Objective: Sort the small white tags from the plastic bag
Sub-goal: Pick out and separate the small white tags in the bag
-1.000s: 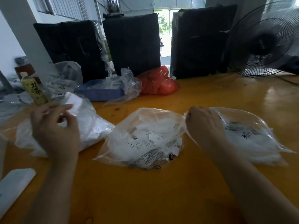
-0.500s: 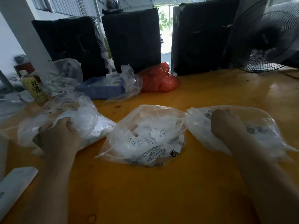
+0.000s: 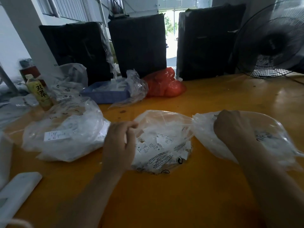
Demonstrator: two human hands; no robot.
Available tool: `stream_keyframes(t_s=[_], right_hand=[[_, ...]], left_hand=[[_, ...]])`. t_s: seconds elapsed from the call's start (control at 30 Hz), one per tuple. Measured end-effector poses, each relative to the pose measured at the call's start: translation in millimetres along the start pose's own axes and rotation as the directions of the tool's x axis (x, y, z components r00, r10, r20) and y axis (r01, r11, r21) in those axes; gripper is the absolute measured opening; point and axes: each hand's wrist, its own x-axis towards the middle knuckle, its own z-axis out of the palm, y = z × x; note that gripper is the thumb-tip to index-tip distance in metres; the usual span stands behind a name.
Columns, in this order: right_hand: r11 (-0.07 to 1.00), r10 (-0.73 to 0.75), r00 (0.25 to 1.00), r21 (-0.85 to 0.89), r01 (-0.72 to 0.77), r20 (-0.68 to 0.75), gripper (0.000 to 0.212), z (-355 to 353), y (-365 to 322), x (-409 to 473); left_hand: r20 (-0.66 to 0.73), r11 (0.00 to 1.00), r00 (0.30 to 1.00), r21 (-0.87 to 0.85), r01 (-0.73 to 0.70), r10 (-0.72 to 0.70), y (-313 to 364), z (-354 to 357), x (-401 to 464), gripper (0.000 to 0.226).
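Three clear plastic bags of small white printed tags lie on the yellow table point(image 3: 164, 203). The left bag point(image 3: 65, 135) lies untouched. My left hand point(image 3: 120, 143) is at the left rim of the middle bag point(image 3: 164, 145), its curled fingertips pinching the plastic there. My right hand point(image 3: 230, 129) is a fist over the left part of the right bag point(image 3: 271, 137), gripping it; its fingertips are hidden behind the knuckles. Loose tags with black text show through the middle bag.
Behind the bags are a blue tray point(image 3: 105, 94) with crumpled plastic, a red bag point(image 3: 164, 84), a green drink bottle point(image 3: 40, 92) and three black wrapped blocks point(image 3: 138, 45). A black fan point(image 3: 271, 40) stands far right. A white flat object point(image 3: 14, 195) lies near left.
My left hand has left the left bag and moved right to the middle bag's rim. My right hand stays on the right bag.
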Motion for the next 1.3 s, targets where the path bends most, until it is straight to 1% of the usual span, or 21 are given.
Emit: stream_keyframes(t_s=[0.03, 0.1, 0.13, 0.17, 0.2, 0.27, 0.3, 0.33, 0.4, 0.43, 0.5, 0.53, 0.57, 0.67, 0.73, 0.8, 0.87, 0.93, 1.07, 1.2, 1.3], right_hand=[[0.999, -0.006, 0.999, 0.049, 0.008, -0.047, 0.031, -2, -4, -1], [0.955, -0.052, 0.982, 0.278, 0.102, -0.182, 0.028, -4, -17, -7], [0.878, -0.075, 0.965, 0.441, 0.184, -0.253, 0.023, -4, -25, -13], [0.758, -0.09, 0.95, 0.599, 0.259, -0.298, 0.016, -4, -34, -20], [0.62, -0.099, 0.951, 0.73, 0.289, -0.293, 0.011, -3, -43, -27], [0.39, -0.134, 0.975, 0.895, 0.217, -0.178, 0.01, 6, -56, -36], [0.336, -0.154, 0.98, 0.925, 0.175, -0.129, 0.01, 12, -60, -39], [0.313, -0.176, 0.978, 0.936, 0.16, -0.108, 0.01, 16, -64, -41], [0.283, -0.218, 0.971, 0.945, 0.162, -0.101, 0.012, 23, -71, -44], [0.263, -0.237, 0.965, 0.949, 0.173, -0.11, 0.012, 25, -74, -45], [0.243, -0.264, 0.957, 0.952, 0.188, -0.122, 0.014, 29, -77, -47], [0.249, -0.271, 0.956, 0.951, 0.182, -0.112, 0.014, 32, -78, -47], [0.263, -0.276, 0.957, 0.95, 0.168, -0.093, 0.014, 34, -79, -47], [0.306, -0.293, 0.954, 0.94, 0.151, -0.058, 0.017, 40, -81, -48], [0.279, -0.322, 0.945, 0.948, 0.151, -0.055, 0.016, 41, -82, -49], [0.256, -0.347, 0.935, 0.951, 0.176, -0.08, 0.013, 41, -81, -49], [0.286, -0.346, 0.931, 0.932, 0.222, -0.115, 0.006, 40, -80, -47], [0.315, -0.348, 0.93, 0.92, 0.232, -0.115, 0.006, 40, -80, -46], [0.279, -0.384, 0.921, 0.943, 0.182, -0.064, 0.017, 44, -82, -49], [0.289, -0.33, 0.927, 0.916, 0.276, -0.176, 0.016, 41, -81, -48], [0.289, -0.307, 0.927, 0.908, 0.304, -0.213, 0.018, 39, -79, -46]], left_hand=[[0.062, 0.999, 0.998, -0.054, 0.003, 0.0, 5, 6, -3, 0.028], [0.161, 0.981, 0.986, -0.177, 0.075, -0.046, 14, 15, -7, 0.028], [0.212, 0.96, 0.972, -0.24, 0.147, -0.096, 18, 18, -9, 0.028], [0.273, 0.925, 0.95, -0.299, 0.234, -0.152, 21, 21, -11, 0.027], [0.339, 0.878, 0.918, -0.352, 0.325, -0.204, 24, 24, -12, 0.026], [0.445, 0.773, 0.85, -0.418, 0.476, -0.282, 28, 29, -10, 0.031], [0.483, 0.731, 0.821, -0.434, 0.527, -0.305, 28, 30, -8, 0.038], [0.519, 0.691, 0.792, -0.443, 0.571, -0.322, 29, 32, -4, 0.049], [0.581, 0.618, 0.733, -0.443, 0.649, -0.354, 33, 34, 4, 0.061], [0.589, 0.596, 0.723, -0.452, 0.664, -0.36, 35, 36, 6, 0.057], [0.562, 0.554, 0.728, -0.488, 0.675, -0.392, 36, 41, 7, 0.029], [0.543, 0.506, 0.723, -0.519, 0.689, -0.427, 36, 41, 6, 0.014], [0.532, 0.446, 0.708, -0.55, 0.706, -0.464, 36, 42, 5, 0.009], [0.525, 0.318, 0.674, -0.613, 0.723, -0.521, 34, 43, 3, 0.02], [0.532, 0.335, 0.677, -0.602, 0.725, -0.509, 32, 42, 0, 0.018], [0.554, 0.41, 0.684, -0.548, 0.729, -0.475, 29, 40, -3, 0.016], [0.566, 0.451, 0.685, -0.516, 0.728, -0.459, 26, 40, -6, 0.017], [0.554, 0.42, 0.684, -0.54, 0.729, -0.475, 24, 40, -6, 0.019], [0.525, 0.314, 0.663, -0.605, 0.732, -0.534, 23, 40, -6, 0.024], [0.552, 0.199, 0.634, -0.648, 0.735, -0.541, 23, 39, -8, 0.017], [0.567, 0.161, 0.625, -0.658, 0.736, -0.537, 24, 40, -10, 0.009]])
